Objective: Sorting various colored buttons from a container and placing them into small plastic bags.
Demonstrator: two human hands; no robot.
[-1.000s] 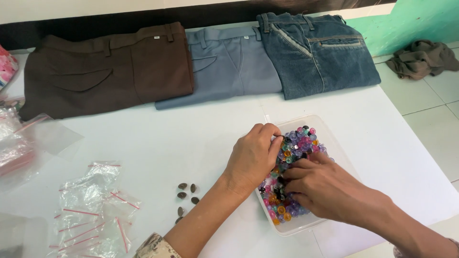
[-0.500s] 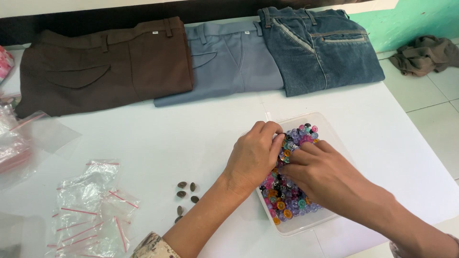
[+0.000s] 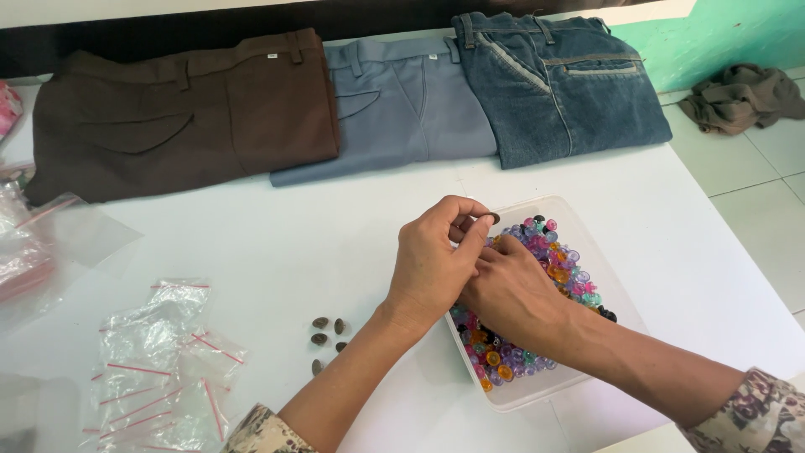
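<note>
My left hand [image 3: 432,260] above the tub [image 3: 587,231] of coloured buttons [image 3: 558,264], its fingers [image 3: 470,228] pinching a dark button [image 3: 494,218], my right hand [image 3: 511,294] just beneath in the buttons, fingers hidden so I cannot tell, brown buttons [image 3: 327,331] left on the worktop [image 3: 277,243]

A white table [image 3: 251,243] stands on pale floor tiles [image 3: 755,193] beside a green wall [image 3: 738,33].

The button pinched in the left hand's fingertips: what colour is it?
Dark brown, as far as the head view shows: the button in the left hand is small.
</note>
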